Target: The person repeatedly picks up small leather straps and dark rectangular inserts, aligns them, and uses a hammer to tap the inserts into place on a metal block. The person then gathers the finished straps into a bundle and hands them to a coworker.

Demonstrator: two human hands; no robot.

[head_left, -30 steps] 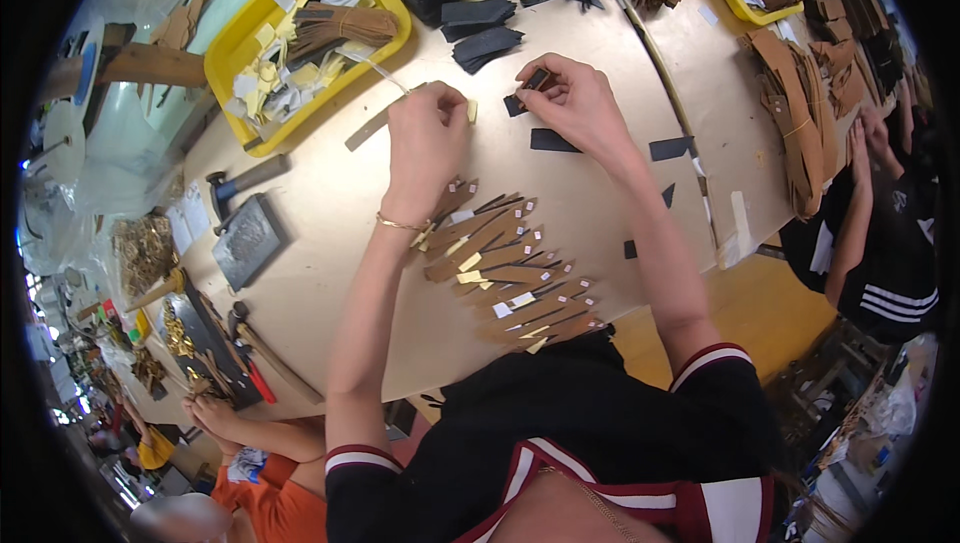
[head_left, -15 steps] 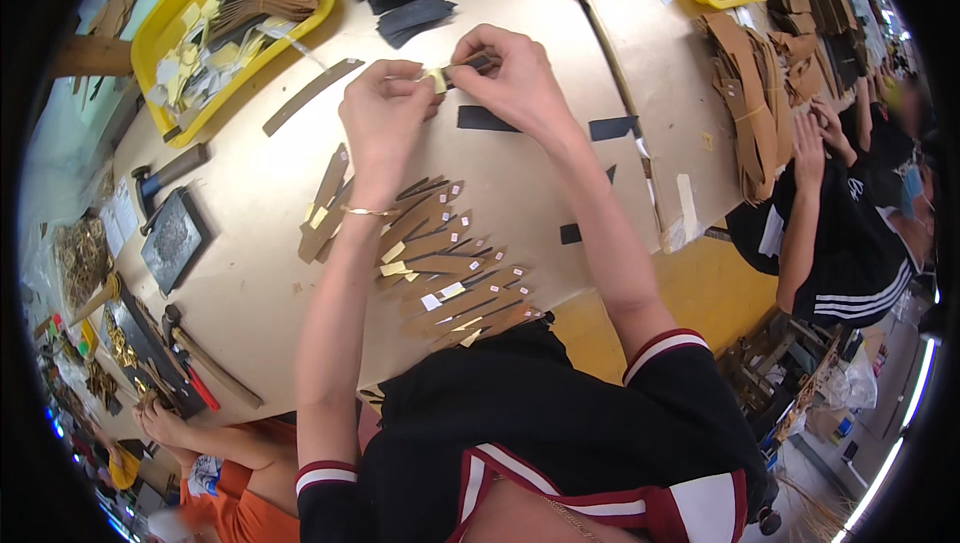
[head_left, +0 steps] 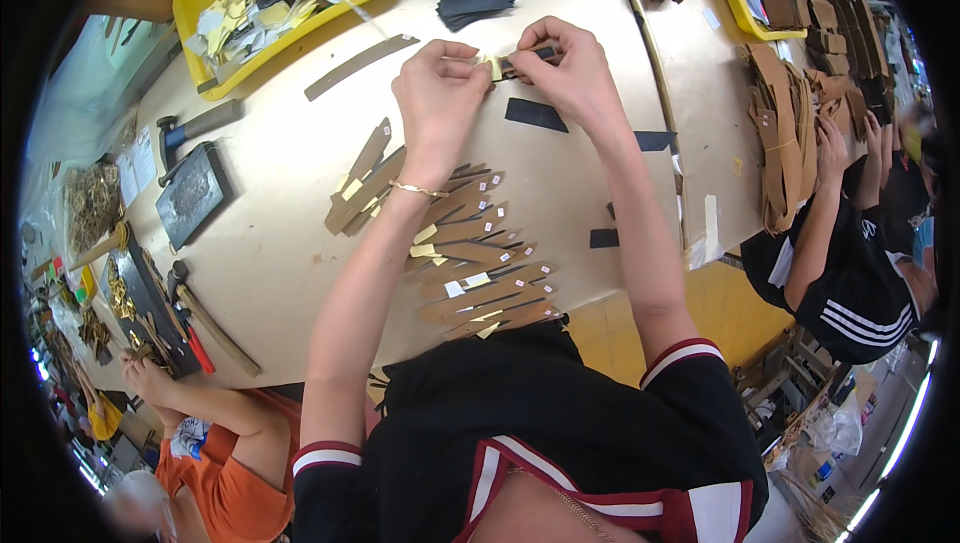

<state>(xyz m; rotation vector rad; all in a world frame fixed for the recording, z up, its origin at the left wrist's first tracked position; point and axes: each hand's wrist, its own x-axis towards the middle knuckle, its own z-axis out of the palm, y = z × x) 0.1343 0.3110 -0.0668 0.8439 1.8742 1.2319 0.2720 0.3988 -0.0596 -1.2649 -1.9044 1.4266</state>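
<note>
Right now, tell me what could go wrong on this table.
The small yellow piece at the fingertips of the left hand could slip away. The left forearm crosses over the brown strips and might scatter them if lowered. The right hand could brush the black strip near its wrist.

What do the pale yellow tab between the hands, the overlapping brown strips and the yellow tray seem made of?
Pale yellow tab: perhaps paper or tape, flat; too small to be sure.
Brown strips: possibly leather or imitation; matte, thin, cleanly cut.
Yellow tray: likely plastic; smooth, evenly coloured, rounded corners.
</note>
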